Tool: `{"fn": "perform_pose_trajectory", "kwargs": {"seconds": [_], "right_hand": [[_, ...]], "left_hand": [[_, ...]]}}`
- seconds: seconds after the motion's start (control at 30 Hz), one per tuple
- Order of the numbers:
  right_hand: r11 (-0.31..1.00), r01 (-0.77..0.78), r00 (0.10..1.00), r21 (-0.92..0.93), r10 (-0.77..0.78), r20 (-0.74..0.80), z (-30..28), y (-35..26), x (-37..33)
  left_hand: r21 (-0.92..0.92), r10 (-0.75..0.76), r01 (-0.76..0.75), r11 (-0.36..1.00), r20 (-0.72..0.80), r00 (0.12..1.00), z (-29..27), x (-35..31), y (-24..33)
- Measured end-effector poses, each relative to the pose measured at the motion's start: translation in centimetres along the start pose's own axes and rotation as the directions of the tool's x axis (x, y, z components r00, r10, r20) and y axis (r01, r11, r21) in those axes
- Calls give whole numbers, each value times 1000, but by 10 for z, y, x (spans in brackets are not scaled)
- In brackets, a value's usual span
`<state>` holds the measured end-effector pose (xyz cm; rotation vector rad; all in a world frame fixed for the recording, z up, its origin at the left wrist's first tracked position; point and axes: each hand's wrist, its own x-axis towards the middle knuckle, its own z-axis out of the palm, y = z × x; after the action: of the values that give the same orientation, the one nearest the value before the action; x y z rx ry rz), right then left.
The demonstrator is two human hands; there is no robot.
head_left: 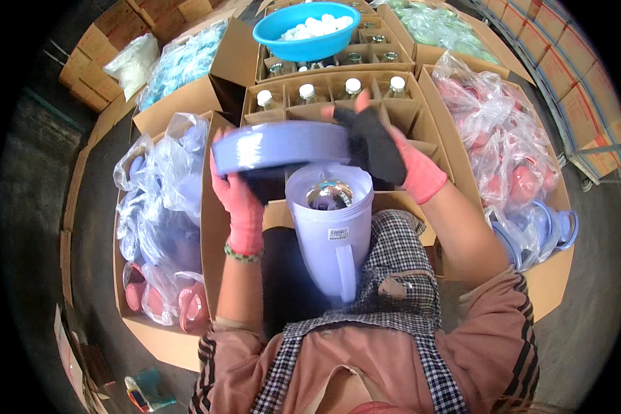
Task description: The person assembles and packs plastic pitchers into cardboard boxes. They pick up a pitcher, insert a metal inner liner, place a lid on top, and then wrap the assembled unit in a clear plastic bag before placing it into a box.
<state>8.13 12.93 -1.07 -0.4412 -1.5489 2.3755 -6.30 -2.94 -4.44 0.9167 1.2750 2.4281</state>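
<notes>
My left hand (238, 190), in a pink and black glove, grips the left end of a wide, shallow purple lid-like piece (279, 147). It is held tilted in the air, slightly blurred, seen from its side. At its right end is my right hand (386, 141), gloved the same way, palm near or against the piece with fingertips apart and pointing up. Just below, a purple vacuum jug body (330, 234) stands between my legs, handle toward me, with a small label near its threaded rim. A shiny silvered liner (329, 195) shows inside its open mouth.
Ahead, a divided carton (421, 114) holds glass pieces with white caps (352, 86). Behind it, a blue basin (307, 47) holds small white pieces. Cartons of bagged purple parts (162, 207) and bagged pink parts (510, 148) flank me. Stacked boxes (566, 103) line the right side.
</notes>
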Motion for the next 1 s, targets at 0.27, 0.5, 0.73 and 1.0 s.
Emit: {"fn": "perform_pose_trajectory", "kwargs": {"seconds": [0.27,0.5,0.73,1.0], "right_hand": [[957,283,942,-68,-291,-169,-60,59,36],[970,234,964,62,-223,-148,-43,84,-5],[942,320,938,-104,-330,-106,-47,85,-15],[925,375,925,-57,-378,-51,-49,88,-15]], "left_hand": [[313,-260,70,947,621,740,-21,15,-26],[518,-259,-70,853,536,803,-28,-28,-22],[526,-244,-166,834,621,745,-30,-27,-20],[520,-223,-251,816,684,694,-27,-28,-17]]}}
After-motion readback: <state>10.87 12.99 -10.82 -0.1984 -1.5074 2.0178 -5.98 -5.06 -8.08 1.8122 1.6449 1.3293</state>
